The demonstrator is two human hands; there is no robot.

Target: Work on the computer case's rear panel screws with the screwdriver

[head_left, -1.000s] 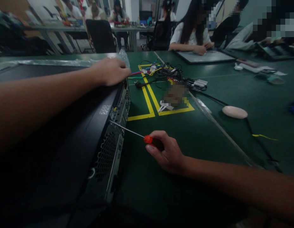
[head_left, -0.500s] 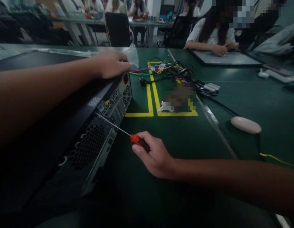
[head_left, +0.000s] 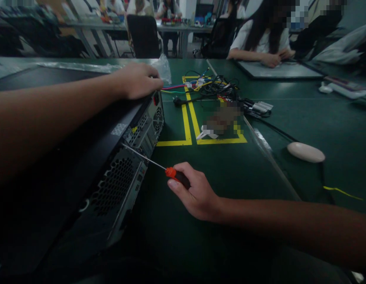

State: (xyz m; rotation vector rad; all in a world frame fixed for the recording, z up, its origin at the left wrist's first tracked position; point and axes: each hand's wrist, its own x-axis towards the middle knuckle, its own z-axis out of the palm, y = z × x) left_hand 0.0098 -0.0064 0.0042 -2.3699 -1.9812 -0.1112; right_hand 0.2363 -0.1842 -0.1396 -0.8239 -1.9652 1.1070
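A black desktop computer case (head_left: 91, 130) lies on the left, its metal back panel with honeycomb vents facing right. My left hand (head_left: 138, 81) rests on its far top corner, fingers bent over the edge and gripping it; some fingertips are hidden. In my right hand (head_left: 197, 193) is a screwdriver (head_left: 171, 172) with an orange and black handle, fingers closed round it. The thin shaft slants up and left, its tip at the case's back edge, near a whitish label (head_left: 119, 129). Whether a screw sits under the tip is too dark to tell.
Tangled cables (head_left: 221, 86) and a black plug (head_left: 177, 101) lie beyond the case on the green table (head_left: 230, 169), near yellow tape lines (head_left: 186, 122). A white oval mouse (head_left: 306, 152) is at the right. Across the table, a person's hands (head_left: 271, 60) rest on a flat panel (head_left: 285, 70).
My right hand and the screwdriver have shifted slightly right, with the tip still at the case's edge. My left hand stays on the corner. The view has moved a little.
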